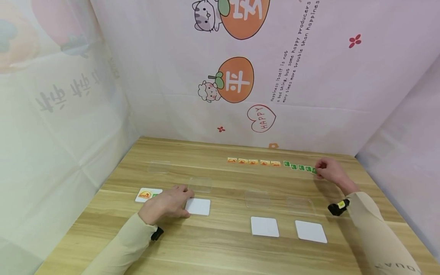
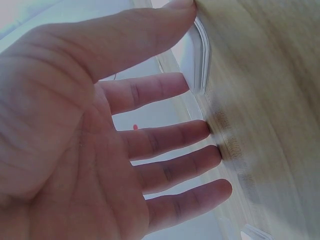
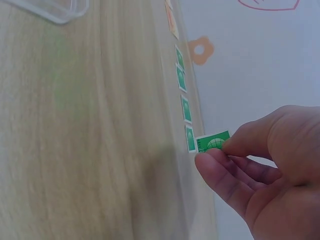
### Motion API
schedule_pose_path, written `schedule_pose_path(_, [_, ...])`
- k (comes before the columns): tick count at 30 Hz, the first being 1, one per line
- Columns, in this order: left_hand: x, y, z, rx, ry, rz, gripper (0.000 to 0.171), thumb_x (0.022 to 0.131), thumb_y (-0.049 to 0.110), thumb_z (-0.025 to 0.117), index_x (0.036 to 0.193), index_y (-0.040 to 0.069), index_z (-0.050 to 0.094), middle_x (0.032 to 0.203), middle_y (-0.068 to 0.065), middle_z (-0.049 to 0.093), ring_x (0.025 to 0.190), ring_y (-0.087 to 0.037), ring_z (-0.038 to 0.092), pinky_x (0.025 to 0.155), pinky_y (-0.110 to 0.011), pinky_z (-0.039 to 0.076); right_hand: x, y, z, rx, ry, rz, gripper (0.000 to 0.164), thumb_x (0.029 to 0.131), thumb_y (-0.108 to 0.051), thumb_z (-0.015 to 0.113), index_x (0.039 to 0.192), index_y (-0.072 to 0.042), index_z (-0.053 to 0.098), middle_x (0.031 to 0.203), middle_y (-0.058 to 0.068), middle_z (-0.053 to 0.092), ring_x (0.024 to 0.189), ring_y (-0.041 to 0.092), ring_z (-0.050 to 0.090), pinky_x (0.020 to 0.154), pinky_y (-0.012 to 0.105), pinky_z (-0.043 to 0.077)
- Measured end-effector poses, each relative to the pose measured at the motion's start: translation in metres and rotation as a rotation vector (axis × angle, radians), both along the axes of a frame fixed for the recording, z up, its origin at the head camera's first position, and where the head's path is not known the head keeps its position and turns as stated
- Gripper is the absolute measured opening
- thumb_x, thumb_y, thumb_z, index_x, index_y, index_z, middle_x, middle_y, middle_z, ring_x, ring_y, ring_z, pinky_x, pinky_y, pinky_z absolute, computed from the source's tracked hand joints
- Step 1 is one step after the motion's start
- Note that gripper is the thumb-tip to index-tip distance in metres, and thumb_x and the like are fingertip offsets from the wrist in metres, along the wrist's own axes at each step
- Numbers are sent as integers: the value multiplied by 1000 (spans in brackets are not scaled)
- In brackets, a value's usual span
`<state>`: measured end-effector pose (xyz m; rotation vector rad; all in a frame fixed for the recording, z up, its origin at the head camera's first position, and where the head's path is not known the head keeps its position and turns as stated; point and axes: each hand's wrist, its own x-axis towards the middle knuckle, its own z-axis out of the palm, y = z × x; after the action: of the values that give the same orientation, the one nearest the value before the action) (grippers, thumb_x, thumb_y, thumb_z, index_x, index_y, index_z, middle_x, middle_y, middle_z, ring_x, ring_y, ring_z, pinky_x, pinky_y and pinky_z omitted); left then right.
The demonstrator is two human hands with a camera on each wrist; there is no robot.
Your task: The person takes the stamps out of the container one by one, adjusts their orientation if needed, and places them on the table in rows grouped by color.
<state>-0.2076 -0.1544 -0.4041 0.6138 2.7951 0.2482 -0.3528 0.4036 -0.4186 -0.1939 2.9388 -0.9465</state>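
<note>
In the head view, my left hand (image 1: 168, 204) is at the left end of a small stack of white cards (image 1: 198, 206). Its thumb and index finger grip the stack across the edges, while the other fingers (image 2: 185, 205) reach straight down beside it. At the back right, my right hand (image 1: 331, 172) pinches a small green stamp-like piece (image 3: 213, 142) with a globe picture between thumb and index finger. That piece is tilted up at the end of a row of similar green pieces (image 1: 301, 167) lying on the table.
Orange picture pieces (image 1: 253, 162) continue the row leftward. A white card with orange and green pieces (image 1: 144, 194) lies left, partly behind my left hand. White card stacks (image 1: 264, 227) lie at front right. Clear plastic trays (image 1: 200, 185) stand behind the cards. A printed curtain (image 1: 165, 76) borders the table.
</note>
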Motion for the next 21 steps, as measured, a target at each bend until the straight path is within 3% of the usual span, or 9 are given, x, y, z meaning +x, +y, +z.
schedule_pose_path(21, [0, -1, 1, 0, 1, 5, 56, 83, 36, 78, 131, 13, 58, 131, -12, 55, 116, -28, 55, 94, -48, 49, -6, 12, -9, -44, -23, -47, 21, 91, 2, 51, 107, 16, 53, 94, 28, 61, 72, 19, 65, 61, 31, 57])
